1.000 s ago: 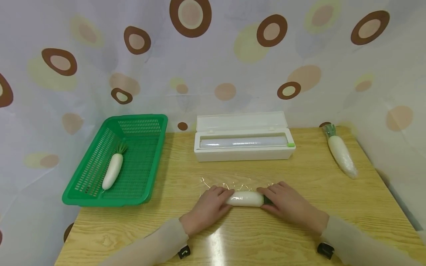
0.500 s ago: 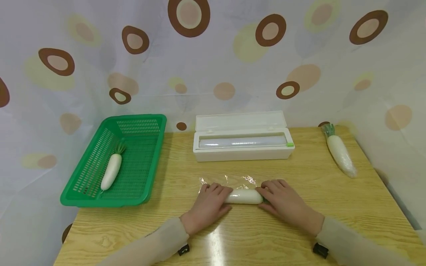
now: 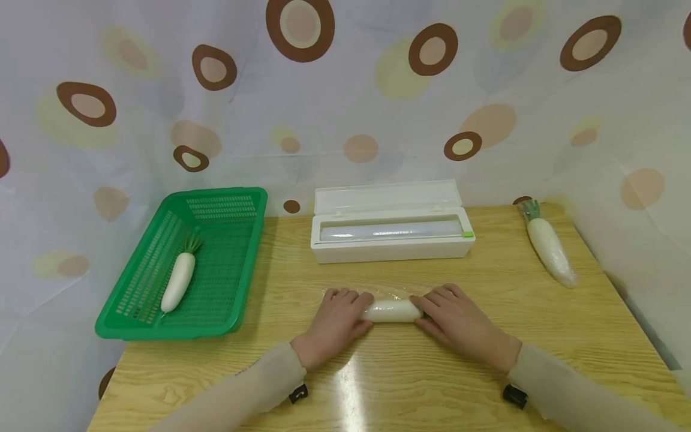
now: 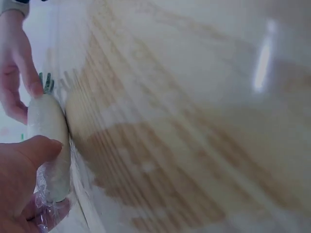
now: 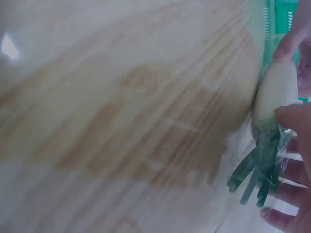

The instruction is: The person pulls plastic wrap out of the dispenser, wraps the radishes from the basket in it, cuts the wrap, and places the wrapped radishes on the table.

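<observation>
A white radish (image 3: 391,311) lies crosswise on the table, wrapped in clear cling film (image 3: 385,293) that spreads just beyond it. My left hand (image 3: 336,321) grips its tip end, thumb on the near side and fingers over the far side. At the leafy end, my right hand (image 3: 459,327) holds it the same way. In the right wrist view, film covers the green leaf stalks (image 5: 265,167), which show below the thumb. Loose crumpled film (image 4: 48,211) hangs at the tip end in the left wrist view.
An opened white dispenser box (image 3: 393,251) with a film roll (image 3: 391,230) stands behind the hands. At left, a green basket (image 3: 245,282) contains another radish (image 3: 179,282). A film-wrapped radish (image 3: 549,247) lies at the table's right side.
Both hands have rolled the radish a little away from the person, toward the dispenser box. Less loose film shows beyond it. The basket, box and other radishes stay in place.
</observation>
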`<state>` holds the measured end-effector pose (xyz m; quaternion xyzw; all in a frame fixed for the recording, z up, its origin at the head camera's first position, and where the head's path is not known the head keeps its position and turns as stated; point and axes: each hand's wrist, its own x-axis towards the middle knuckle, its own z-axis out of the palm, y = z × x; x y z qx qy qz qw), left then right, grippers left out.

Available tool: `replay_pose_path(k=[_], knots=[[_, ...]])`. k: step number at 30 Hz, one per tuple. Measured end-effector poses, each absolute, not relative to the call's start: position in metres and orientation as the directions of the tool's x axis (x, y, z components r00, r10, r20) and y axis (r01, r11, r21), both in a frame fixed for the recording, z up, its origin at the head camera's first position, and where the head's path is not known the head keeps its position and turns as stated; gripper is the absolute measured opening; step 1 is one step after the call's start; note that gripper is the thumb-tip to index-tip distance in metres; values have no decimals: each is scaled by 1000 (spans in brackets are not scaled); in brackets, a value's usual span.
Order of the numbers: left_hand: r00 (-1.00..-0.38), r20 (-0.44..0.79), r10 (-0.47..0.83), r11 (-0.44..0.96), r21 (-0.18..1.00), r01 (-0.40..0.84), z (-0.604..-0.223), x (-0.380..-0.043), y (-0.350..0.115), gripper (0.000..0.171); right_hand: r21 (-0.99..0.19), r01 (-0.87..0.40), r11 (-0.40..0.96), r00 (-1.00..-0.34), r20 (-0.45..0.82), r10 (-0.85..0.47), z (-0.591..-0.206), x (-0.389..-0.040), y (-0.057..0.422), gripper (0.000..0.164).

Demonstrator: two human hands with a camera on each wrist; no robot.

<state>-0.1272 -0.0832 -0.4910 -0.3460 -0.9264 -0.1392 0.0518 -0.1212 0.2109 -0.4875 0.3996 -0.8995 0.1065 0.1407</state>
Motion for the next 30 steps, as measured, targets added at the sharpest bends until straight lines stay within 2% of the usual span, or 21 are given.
replay_pose_path(k=[8, 16, 20, 25, 30], knots=[[-758, 182, 627, 727, 214, 653, -495, -142, -86, 37, -29, -736, 677, -654, 291, -698, -490, -136, 207, 52], [-757, 168, 632, 732, 193, 654, -494, -154, -88, 45, -134, -700, 702, -708, 260, -657, -490, -141, 207, 43], [-757, 162, 633, 736, 179, 653, -495, -160, -89, 47, -125, -700, 703, -707, 255, -659, -488, -144, 204, 51], [-759, 154, 632, 722, 239, 649, -497, -169, -88, 51, -55, -701, 711, -700, 241, -672, -487, -154, 199, 50], [-747, 104, 656, 694, 307, 652, -498, -172, -91, 40, -44, -727, 686, -674, 238, -699, -487, -159, 203, 50]])
